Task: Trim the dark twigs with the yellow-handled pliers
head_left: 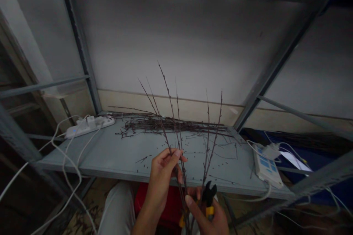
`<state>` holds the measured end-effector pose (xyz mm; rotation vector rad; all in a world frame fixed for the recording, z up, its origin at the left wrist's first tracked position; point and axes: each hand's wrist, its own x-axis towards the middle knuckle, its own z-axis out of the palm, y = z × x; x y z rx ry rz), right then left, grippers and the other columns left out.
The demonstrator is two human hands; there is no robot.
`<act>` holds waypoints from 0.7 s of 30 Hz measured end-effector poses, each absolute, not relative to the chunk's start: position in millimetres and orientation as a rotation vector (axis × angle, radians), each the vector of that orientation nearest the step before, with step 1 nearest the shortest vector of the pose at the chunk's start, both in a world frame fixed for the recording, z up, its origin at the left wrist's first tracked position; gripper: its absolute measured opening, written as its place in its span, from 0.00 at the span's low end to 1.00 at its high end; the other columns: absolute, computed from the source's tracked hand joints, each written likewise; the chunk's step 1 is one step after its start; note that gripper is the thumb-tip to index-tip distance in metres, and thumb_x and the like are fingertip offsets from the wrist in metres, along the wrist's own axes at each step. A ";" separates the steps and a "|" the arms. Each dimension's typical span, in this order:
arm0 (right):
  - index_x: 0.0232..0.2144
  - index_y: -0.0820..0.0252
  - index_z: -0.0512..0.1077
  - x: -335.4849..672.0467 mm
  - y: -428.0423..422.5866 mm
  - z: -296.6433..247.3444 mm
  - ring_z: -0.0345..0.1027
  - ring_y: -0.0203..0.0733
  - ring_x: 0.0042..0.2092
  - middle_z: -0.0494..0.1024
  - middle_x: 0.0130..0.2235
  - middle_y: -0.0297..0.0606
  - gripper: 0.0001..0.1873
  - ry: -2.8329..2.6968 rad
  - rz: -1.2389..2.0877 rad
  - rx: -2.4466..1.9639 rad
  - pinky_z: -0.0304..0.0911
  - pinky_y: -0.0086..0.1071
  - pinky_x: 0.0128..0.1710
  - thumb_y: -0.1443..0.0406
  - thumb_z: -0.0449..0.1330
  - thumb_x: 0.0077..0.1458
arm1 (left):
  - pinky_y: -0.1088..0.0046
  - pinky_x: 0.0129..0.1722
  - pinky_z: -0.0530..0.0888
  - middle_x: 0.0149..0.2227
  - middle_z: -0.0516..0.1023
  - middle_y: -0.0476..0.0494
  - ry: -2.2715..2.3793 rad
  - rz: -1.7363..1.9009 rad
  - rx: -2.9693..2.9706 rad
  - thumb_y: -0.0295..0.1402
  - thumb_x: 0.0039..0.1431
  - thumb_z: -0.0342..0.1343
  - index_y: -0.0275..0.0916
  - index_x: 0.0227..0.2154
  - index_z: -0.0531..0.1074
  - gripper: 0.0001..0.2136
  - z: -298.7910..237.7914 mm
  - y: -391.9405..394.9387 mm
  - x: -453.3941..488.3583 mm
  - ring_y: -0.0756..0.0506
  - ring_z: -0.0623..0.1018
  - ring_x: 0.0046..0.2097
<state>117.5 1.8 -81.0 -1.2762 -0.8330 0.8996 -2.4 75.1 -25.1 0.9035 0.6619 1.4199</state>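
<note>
My left hand [165,169] pinches thin, dark budded twigs [165,136] that rise tilted above the shelf. Lower and to the right, my right hand [206,209] is closed around pruning shears [209,194] with black blades and yellow on the handle. The thumb and fingers of that hand also press on the lower stems, and another forked twig [210,147] stands up beside the shears. Parts of the shears' handles are hidden by the hand. Behind, a pile of similar twigs [162,124] lies along the back of the grey shelf [104,154].
Small cut bits lie scattered on the shelf. A white power strip [91,125] with cables sits at the left end, and another power strip [267,167] at the right. Metal uprights [79,44] frame the shelf. Something red [168,202] is below its front edge.
</note>
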 end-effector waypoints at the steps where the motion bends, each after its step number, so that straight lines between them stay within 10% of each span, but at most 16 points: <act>1: 0.28 0.58 0.74 116.8 1.4 -80.6 0.74 0.48 0.35 0.81 0.31 0.40 0.25 -0.820 0.908 -1.264 0.71 0.34 0.36 0.47 0.75 0.36 | 0.79 0.18 0.67 0.36 0.80 0.43 0.660 1.413 0.909 0.43 0.61 0.62 0.35 0.37 0.76 0.14 -24.6 75.3 -3.7 0.56 0.69 0.18; 21: 0.39 0.61 0.77 119.6 -0.2 -100.7 0.77 0.49 0.43 0.84 0.39 0.41 0.28 -0.624 1.020 -1.189 0.72 0.35 0.43 0.51 0.76 0.39 | 0.81 0.14 0.63 0.30 0.78 0.47 0.635 1.405 0.912 0.44 0.62 0.61 0.34 0.41 0.75 0.16 -21.8 91.7 1.0 0.58 0.64 0.15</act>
